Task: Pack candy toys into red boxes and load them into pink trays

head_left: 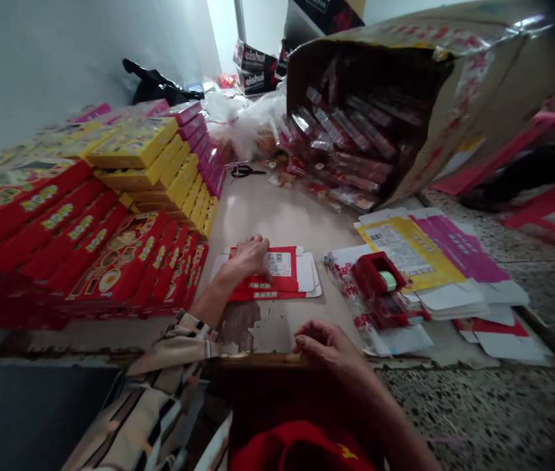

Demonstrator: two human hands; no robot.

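Observation:
My left hand (250,256) lies on a flattened red carton (282,278) with white flaps, its thumb and fingers apart on the printed face. A white panel with a barcode shows to the right of the hand, and another red edge lies beneath. Close to the table's front edge, my right hand (326,343) is curled, thumb and fingertips together; whether anything is between them I cannot make out. To its right, a red tape dispenser (380,288) with a pale green roll stands on printed plastic wrap (349,278).
Stacked red boxes (110,268), yellow boxes (160,163) and magenta boxes (201,140) fill the left side. A large cardboard box (474,85) on its side spills wrapped packets (351,144). Black scissors (245,171) lie behind. Flat yellow cartons (402,252) and magenta cartons (459,245) lie right.

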